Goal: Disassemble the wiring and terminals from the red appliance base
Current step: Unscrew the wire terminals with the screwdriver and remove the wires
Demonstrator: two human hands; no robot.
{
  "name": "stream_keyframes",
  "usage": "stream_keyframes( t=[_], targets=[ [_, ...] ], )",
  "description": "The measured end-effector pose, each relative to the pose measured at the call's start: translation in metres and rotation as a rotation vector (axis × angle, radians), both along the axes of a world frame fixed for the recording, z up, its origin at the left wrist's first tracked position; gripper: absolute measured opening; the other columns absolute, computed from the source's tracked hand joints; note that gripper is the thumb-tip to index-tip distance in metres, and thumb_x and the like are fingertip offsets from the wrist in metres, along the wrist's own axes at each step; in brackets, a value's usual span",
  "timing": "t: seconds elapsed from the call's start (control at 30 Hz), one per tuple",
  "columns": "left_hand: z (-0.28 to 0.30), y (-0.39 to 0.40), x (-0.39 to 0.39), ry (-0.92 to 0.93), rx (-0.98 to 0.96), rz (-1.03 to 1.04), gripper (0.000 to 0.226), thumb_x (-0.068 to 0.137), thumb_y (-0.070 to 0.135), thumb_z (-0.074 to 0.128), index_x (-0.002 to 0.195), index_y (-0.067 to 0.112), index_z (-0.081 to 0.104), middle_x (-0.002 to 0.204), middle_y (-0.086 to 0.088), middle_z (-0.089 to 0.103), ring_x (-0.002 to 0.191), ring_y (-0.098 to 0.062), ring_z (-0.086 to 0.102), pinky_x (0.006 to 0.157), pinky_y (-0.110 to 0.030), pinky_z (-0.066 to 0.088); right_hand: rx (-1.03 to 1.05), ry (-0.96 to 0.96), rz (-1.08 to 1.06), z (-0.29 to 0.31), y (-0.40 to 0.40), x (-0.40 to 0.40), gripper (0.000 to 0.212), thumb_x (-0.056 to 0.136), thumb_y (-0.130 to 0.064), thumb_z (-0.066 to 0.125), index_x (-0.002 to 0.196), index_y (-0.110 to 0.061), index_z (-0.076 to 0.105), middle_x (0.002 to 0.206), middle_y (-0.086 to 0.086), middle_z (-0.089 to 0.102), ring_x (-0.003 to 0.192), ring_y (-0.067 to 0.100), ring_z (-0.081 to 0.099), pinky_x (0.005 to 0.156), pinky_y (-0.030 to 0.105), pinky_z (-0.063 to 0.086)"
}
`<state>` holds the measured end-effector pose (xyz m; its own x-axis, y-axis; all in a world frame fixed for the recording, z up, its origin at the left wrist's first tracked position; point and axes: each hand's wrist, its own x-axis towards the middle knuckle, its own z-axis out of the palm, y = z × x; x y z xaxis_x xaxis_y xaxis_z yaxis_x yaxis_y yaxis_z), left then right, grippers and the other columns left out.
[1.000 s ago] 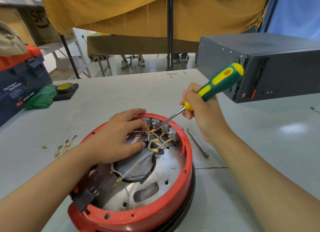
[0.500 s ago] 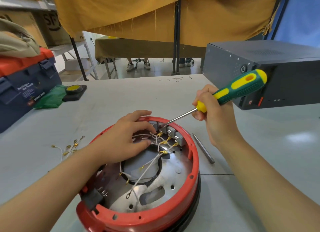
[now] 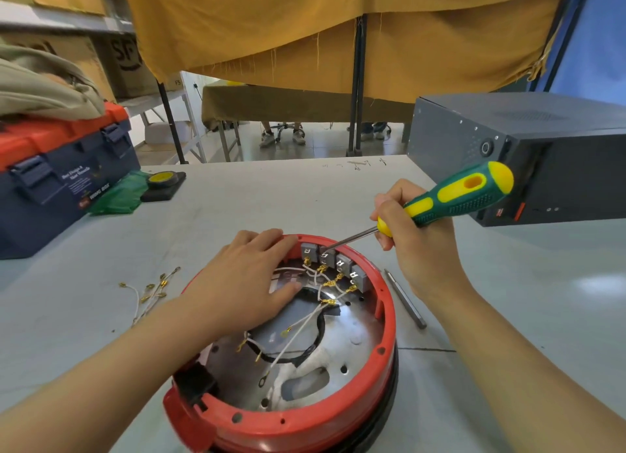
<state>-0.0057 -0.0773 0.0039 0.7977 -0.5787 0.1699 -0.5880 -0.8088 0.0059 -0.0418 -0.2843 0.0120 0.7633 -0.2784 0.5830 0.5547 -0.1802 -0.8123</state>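
The red appliance base (image 3: 338,415) sits nearest. The left hand (image 3: 247,283) lies flat inside it, fingers spread. Beyond, the right hand (image 3: 411,239) grips the screwdriver (image 3: 454,198), tip at the grey terminal blocks (image 3: 333,261); prying comes next, I'd guess.

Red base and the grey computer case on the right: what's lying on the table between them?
In the head view, a loose metal bit lies on the table beside the red base; the right hand holding the screwdriver hovers above.
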Motion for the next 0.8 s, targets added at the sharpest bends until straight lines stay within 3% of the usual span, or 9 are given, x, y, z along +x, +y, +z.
stream_keyframes(
  t=[0.23,0.4,0.57,0.8],
  targets=[
    [0.002,-0.003,0.003,0.064,-0.061,-0.079,0.066,0.087,0.057,0.044,0.145,0.033,0.025,0.149,0.011,0.026,0.134,-0.017,0.027,0.108,-0.029,0.027,-0.037,-0.007,-0.008,0.003,-0.001,-0.002,0.033,0.082,-0.019,0.053,0.064,0.007,0.043,0.046,-0.006,0.039,0.042,0.006,0.039,0.047,0.016,0.036],
    [0.004,-0.004,0.007,0.107,-0.101,-0.164,0.065,0.085,0.047,0.053,0.144,0.033,0.028,0.147,0.013,0.028,0.132,-0.013,0.028,0.107,-0.024,0.024,-0.041,0.006,-0.022,0.004,-0.001,-0.002,0.029,0.081,-0.02,0.052,0.06,-0.002,0.043,0.046,-0.01,0.041,0.047,0.005,0.04,0.053,0.012,0.035],
    [0.003,-0.009,0.008,0.107,-0.164,-0.228,0.056,0.085,0.038,0.059,0.137,0.033,0.037,0.14,0.014,0.035,0.127,-0.011,0.033,0.102,-0.018,0.024,-0.06,-0.011,-0.018,0.006,-0.003,-0.004,0.031,0.08,-0.017,0.052,0.062,0.007,0.041,0.047,-0.009,0.038,0.047,0.006,0.038,0.051,0.013,0.033],
    [-0.004,-0.01,0.005,0.063,-0.206,-0.224,0.038,0.085,0.038,0.058,0.122,0.033,0.048,0.143,0.014,0.035,0.13,-0.009,0.026,0.097,-0.013,0.02,-0.394,-0.117,-0.014,0.009,0.004,-0.014,0.024,0.083,-0.008,0.052,0.06,-0.005,0.043,0.054,-0.004,0.039,0.053,0.003,0.041,0.055,0.008,0.031]
  ],
)
